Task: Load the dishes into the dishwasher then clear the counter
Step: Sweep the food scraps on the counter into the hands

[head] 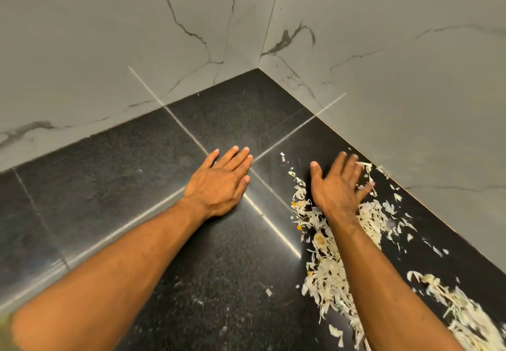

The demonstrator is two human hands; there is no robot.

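Your black speckled counter (pixel 109 186) fills the lower frame and ends in an inside corner at upper centre, closed off by the grey marble-veined wall on the left (pixel 82 49) and the matching wall on the right (pixel 410 77). The open room lies left of centre and toward the bottom edge, where the stone is bare except for fine specks. Your left hand (pixel 219 183) rests flat on the counter at mid-frame, palm down, fingers straight and close together, gripping nothing. Your right hand (pixel 338 186) sits just right of it, also palm down, fingers straight and spread, holding nothing. Its fingertips are blurred, so you cannot tell whether they press the stone. It lies low among the pale shredded vegetable scraps (pixel 328 276), which trail from beside the right wall down under your right forearm. A second heap of shreds (pixel 465 315) lies at the lower right corner. Loose flakes are scattered near the right wall's base. Bright reflected lines (pixel 186 131) cross the counter between your hands.
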